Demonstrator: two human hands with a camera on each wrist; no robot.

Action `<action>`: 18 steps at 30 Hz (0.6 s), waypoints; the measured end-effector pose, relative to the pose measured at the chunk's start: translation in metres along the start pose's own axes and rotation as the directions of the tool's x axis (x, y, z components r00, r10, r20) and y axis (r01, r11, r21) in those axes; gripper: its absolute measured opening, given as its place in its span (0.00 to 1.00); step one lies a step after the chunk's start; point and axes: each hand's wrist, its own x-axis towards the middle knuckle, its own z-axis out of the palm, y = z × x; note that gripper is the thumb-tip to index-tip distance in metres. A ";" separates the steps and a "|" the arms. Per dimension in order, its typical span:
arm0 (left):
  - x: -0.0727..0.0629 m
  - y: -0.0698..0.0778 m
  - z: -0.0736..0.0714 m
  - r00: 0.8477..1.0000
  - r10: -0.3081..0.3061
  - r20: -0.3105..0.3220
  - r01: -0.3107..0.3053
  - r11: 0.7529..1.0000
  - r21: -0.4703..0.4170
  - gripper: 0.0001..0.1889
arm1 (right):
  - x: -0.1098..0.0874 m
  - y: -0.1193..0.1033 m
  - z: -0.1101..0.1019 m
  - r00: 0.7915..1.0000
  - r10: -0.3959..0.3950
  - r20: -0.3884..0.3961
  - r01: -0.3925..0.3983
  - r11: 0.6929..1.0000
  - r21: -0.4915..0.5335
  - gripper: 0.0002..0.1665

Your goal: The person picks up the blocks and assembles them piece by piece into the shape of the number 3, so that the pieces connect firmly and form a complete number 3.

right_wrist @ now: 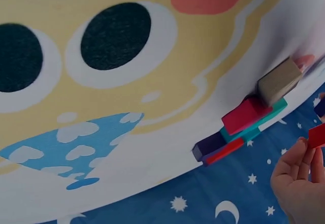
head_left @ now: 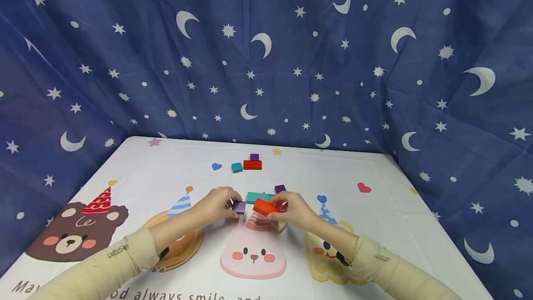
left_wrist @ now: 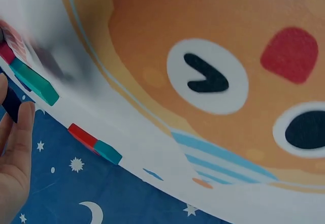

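My left hand (head_left: 218, 205) pinches a small purple block (head_left: 238, 207) between thumb and fingers; in the left wrist view this block (left_wrist: 11, 103) looks dark. A red rectangular block (head_left: 265, 207) is tilted in the grip of my right hand (head_left: 293, 209), just right of the purple one. Behind the held blocks lies a teal block (head_left: 256, 197), with a purple block (head_left: 280, 189) at its back right. The right wrist view shows a wooden block (right_wrist: 279, 82) and a pinkish-red block (right_wrist: 247, 115) beside the teal, partly covered by my right hand in the head view.
Farther back on the white printed tablecloth (head_left: 187, 152) sit another red block (head_left: 252, 165), a small teal block (head_left: 237, 167) and a small purple block (head_left: 254, 156). A blue curtain (head_left: 266, 82) with moons and stars hangs behind the table's far edge and at both sides.
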 end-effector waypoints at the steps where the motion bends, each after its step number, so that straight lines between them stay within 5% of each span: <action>1: 0.000 0.000 -0.001 1.000 -0.001 -0.001 0.001 1.000 0.011 0.17 | 0.000 -0.001 0.001 1.000 0.007 0.007 -0.007 1.000 -0.014 0.19; 18: -0.012 -0.007 -0.003 1.000 0.008 0.019 -0.010 0.997 0.079 0.17 | 0.006 -0.005 0.026 0.989 -0.031 0.142 0.066 0.966 -0.249 0.18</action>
